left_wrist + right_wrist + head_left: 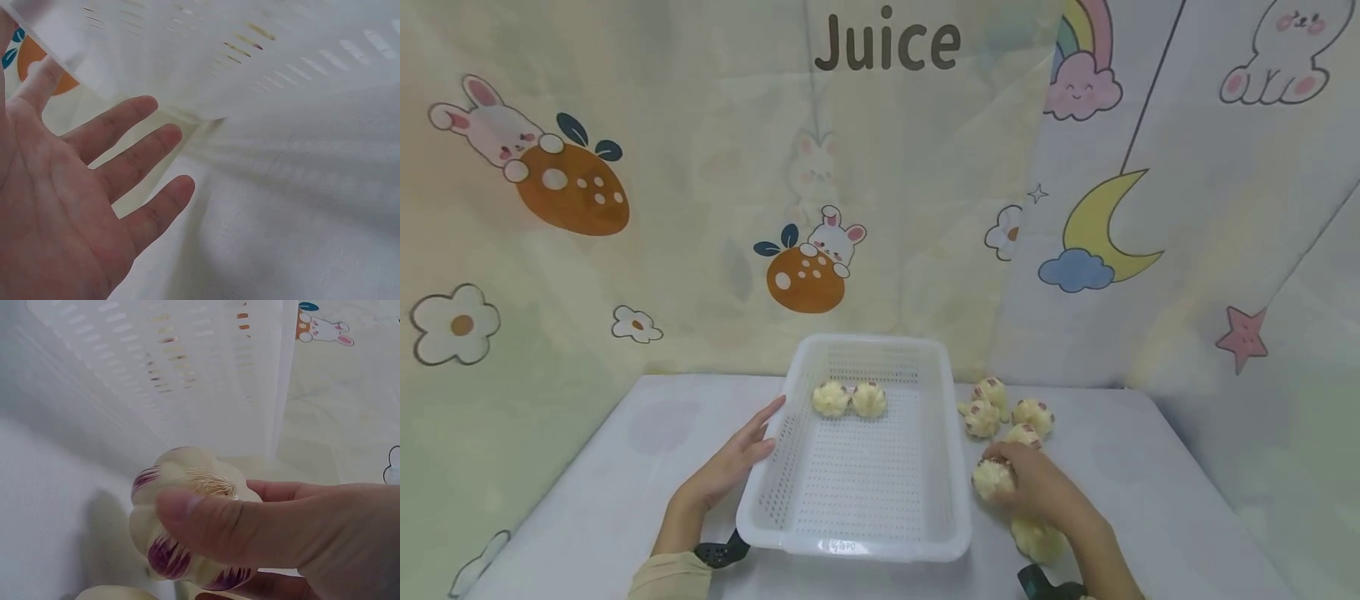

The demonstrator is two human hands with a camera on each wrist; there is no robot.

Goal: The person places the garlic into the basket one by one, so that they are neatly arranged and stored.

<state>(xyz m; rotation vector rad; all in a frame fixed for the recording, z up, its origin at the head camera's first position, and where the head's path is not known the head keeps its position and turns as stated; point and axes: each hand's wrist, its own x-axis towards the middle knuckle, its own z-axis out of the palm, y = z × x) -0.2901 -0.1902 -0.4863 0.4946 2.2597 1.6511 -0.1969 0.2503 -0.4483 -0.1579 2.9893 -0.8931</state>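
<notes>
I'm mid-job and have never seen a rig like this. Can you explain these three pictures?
There is no machine here: a person works bare-handed, and each grip is simply a hand. The widest picture comes from a camera on the head, looking forward and down. The other two come from cameras on the left and right wrists, each seeing its own hand up close.

On the white table stands a white, slotted basket with two garlic bulbs in it. Several loose bulbs lie to its right. The left grip, fingers extended, is at the basket's left side. The right grip holds another bulb between thumb and fingers; I can't tell whether it is clear of the table.
</notes>
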